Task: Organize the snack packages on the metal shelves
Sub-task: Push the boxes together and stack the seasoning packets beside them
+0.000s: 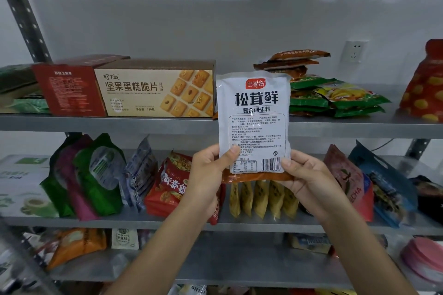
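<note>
Fingers (227, 155) of left hand (208, 171) and right hand (305, 176) clamp white packet (254, 108) bottom corners, upright before metal shelf (119, 125).

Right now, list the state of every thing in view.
white packet: upright, held by both hands
left hand: grips packet's lower left edge
right hand: grips packet's lower right corner
biscuit box: closed, resting on upper shelf
green packets: stacked flat, upper shelf
yellow sachets: standing in a row, middle shelf

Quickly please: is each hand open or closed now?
Left hand: grips the white packet at its lower left.
Right hand: grips the same packet at its lower right.
</note>
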Available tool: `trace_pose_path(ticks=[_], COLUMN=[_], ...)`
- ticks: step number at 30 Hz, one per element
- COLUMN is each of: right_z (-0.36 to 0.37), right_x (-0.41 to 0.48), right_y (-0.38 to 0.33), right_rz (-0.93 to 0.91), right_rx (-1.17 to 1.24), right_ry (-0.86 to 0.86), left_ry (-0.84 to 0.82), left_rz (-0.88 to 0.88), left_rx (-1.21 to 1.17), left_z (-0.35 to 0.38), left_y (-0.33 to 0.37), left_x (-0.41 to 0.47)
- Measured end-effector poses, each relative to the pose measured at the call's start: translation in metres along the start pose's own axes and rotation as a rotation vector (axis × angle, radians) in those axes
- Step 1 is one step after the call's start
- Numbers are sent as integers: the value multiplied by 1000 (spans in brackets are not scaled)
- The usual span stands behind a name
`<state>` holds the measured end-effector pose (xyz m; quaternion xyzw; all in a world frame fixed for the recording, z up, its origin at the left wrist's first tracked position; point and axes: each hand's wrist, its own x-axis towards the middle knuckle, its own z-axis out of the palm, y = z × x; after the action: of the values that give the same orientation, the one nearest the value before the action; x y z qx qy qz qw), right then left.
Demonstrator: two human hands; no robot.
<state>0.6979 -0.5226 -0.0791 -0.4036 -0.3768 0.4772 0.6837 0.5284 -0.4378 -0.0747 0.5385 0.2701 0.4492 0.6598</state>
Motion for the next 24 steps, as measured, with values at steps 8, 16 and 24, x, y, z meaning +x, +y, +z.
trace_pose_path(ticks=[8, 16, 24], right_z=[3, 5, 8], right_x=[-3, -6, -6], right_y=[1, 5, 7], right_rz=[-27, -27, 15], right_rx=[23, -32, 73], right_ry=[53, 105, 66], left_ry=[-16, 81, -5], left_rz=[0, 58, -23], left_rx=[1, 169, 81], left_z=[-1, -3, -9], left_y=[0, -1, 9], left_x=[-1, 3, 2])
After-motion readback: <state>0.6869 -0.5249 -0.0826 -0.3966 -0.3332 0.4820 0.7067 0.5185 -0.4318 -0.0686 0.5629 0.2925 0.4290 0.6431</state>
